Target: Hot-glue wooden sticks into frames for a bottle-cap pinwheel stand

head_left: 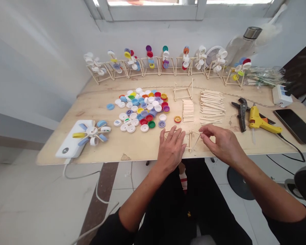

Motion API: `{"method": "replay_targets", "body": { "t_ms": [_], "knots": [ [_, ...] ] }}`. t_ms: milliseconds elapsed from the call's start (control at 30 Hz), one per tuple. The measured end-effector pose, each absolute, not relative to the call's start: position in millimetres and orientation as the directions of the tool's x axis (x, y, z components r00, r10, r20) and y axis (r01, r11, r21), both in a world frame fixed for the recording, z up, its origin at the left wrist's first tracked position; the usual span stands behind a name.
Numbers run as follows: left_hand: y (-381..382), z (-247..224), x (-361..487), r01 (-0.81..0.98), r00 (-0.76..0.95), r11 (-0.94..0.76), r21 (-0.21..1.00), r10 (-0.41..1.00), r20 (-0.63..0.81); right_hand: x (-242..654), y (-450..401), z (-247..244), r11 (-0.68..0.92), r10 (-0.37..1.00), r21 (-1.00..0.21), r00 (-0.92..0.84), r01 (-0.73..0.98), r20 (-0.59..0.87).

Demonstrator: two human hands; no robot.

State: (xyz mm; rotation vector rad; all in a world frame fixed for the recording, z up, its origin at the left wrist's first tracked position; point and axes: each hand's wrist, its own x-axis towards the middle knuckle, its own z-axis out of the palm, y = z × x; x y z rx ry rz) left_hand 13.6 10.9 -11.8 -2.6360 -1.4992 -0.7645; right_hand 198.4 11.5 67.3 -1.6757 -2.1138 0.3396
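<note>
Near the table's front edge lies a small frame of thin wooden sticks (190, 141). My left hand (171, 148) rests over its left part with the fingers stretched out and apart, covering much of it. At the frame's right side, my right hand (220, 141) pinches a thin wooden stick (196, 143) between thumb and fingers. This stick slants down toward the frame's right end; whether it touches there, I cannot tell. Just beyond the hands sit an orange-and-red bottle cap (177, 119), a stack of short sticks (188, 110) and a pile of longer sticks (212, 103).
Many colored bottle caps (142, 109) lie left of centre. A cap wheel rests by a white power bank (75, 139). Rightward are a yellow glue gun (264, 122), black-handled cutters (242, 114) and a phone (297, 125). Several finished cap wheels on stick stands (150, 66) line the back.
</note>
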Motion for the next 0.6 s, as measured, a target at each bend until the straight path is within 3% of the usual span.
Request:
{"method": "replay_targets", "body": {
  "t_ms": [600],
  "knots": [
    [9.3,-19.0,18.7,0.846,0.445,-0.512,0.148,0.831,0.334,194.2,18.9,72.0,0.342,0.93,-0.284,-0.28,0.896,0.236]
  ]
}}
